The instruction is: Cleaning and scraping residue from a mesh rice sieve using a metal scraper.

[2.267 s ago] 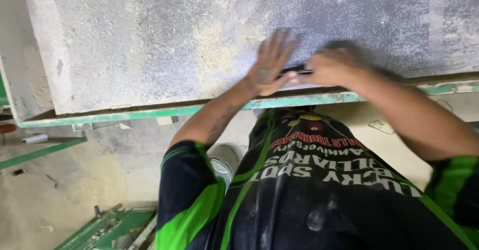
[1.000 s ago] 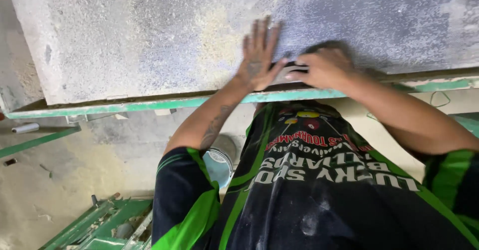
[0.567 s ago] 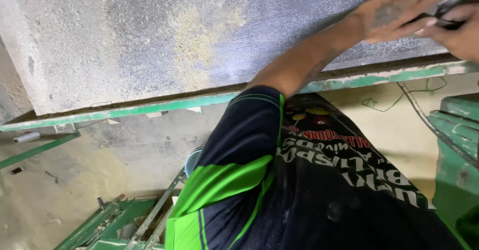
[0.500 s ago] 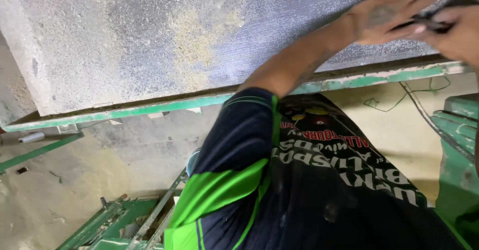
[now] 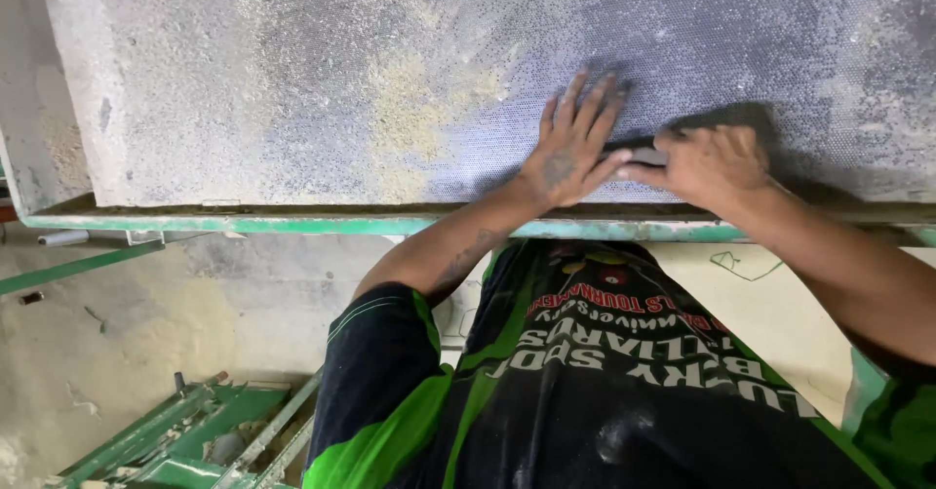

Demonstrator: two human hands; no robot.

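- Pinching a small dark flat tool [image 5: 639, 150], the right hand [image 5: 712, 162] is closing around it against the grey speckled mesh-covered slab [image 5: 322, 70].
- The left hand [image 5: 575, 143] is pressing flat, fingers spread, just beside the tool.
- The green metal frame rail [image 5: 292, 224] is running along the slab's lower edge.

My grey slab [image 5: 322, 70] is speckled with a yellowish patch and fine dotted mesh texture, its frame [image 5: 244, 224] is painted green, and my shirt [image 5: 585, 391] is black with bright green stripes.
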